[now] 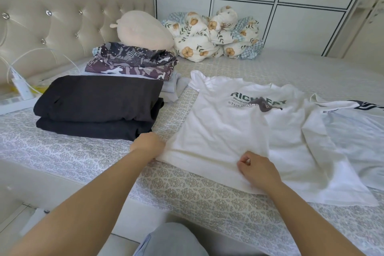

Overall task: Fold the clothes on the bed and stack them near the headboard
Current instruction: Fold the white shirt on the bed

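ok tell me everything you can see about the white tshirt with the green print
The white t-shirt looks like thin soft cotton, spread flat and unfolded, print side up, on the patterned bedspread. Dark green lettering crosses the chest, partly covered by a small dark piece. The left hand grips its hem corner; the right hand pinches the hem. Another white garment lies at its far side.

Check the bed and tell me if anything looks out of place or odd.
One thing: a small dark grey piece lies on the chest print of the white T-shirt being folded, covering some letters. What it is cannot be told. The folded black clothes near the headboard sit neatly.
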